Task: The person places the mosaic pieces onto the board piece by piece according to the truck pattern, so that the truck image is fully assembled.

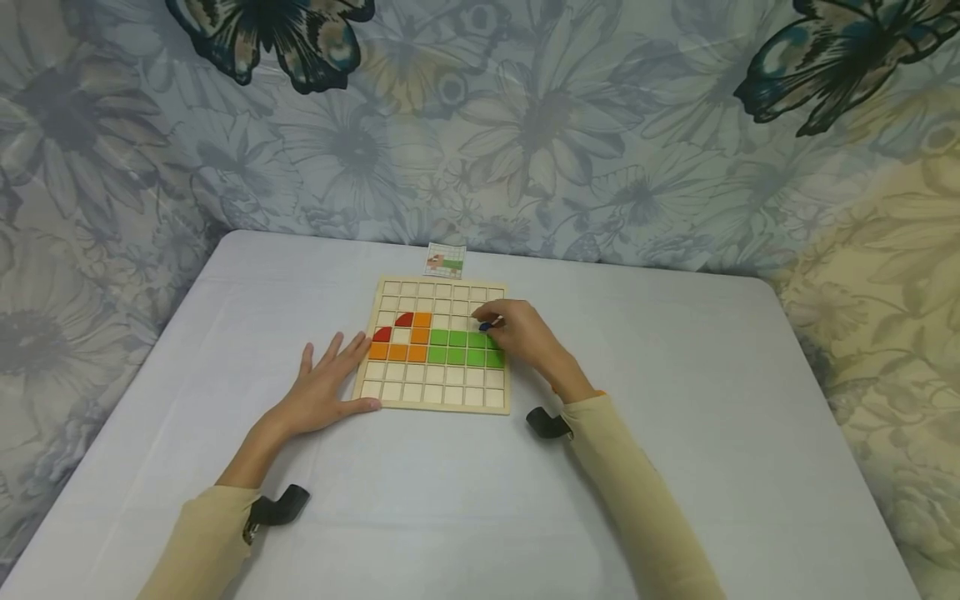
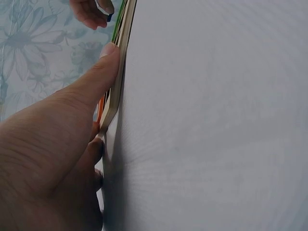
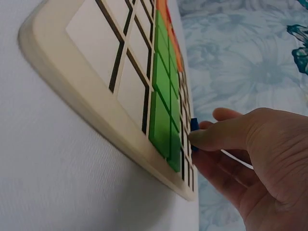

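A wooden grid board lies on the white table, with square cells. Green tiles fill two rows at its right, orange tiles form an L at the left, and two rounded red tiles sit by them. My right hand pinches a small blue tile between thumb and fingers, over the board's right side above the green rows. Fingers spread, my left hand rests at the board's left edge; its thumb touches the near left corner.
Behind the board's far edge lies a small printed card with a coloured grid picture. White cloth covers the table. Floral fabric with butterflies hangs behind it. A black wrist device sits at each sleeve.
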A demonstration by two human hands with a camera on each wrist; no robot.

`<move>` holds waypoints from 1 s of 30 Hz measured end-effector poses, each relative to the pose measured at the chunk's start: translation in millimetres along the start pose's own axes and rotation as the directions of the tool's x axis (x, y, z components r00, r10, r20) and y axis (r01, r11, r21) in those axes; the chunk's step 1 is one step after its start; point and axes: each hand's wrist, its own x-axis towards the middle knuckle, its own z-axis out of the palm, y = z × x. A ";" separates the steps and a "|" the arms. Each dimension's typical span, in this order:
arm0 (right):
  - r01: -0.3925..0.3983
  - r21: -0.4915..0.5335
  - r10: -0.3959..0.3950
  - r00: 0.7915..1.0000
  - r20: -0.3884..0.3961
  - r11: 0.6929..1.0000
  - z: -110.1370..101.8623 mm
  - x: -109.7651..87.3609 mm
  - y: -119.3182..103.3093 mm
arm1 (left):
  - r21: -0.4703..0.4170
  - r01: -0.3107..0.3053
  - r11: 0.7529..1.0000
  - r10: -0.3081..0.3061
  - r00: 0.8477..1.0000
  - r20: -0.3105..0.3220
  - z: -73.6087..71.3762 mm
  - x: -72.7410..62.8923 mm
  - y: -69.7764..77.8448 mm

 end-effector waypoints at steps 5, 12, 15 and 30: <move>0.032 -0.023 -0.032 0.999 -0.001 0.999 6.0 1.2 -4.5 | 0.001 0.002 1.000 -0.002 1.000 0.005 0.3 0.8 0.2; 0.066 -0.046 -0.064 0.998 0.025 0.997 15.3 3.2 -14.5 | 0.005 0.003 1.000 -0.003 1.000 0.000 -0.2 1.9 -0.1; 0.073 -0.044 -0.072 0.997 0.032 0.996 18.3 4.4 -20.7 | 0.003 0.001 1.000 -0.001 1.000 0.003 -0.2 2.1 -0.1; 0.168 0.004 -0.168 0.984 0.062 0.986 40.5 15.9 -46.9 | 0.002 -0.008 1.000 0.008 1.000 0.000 1.0 -0.5 -0.9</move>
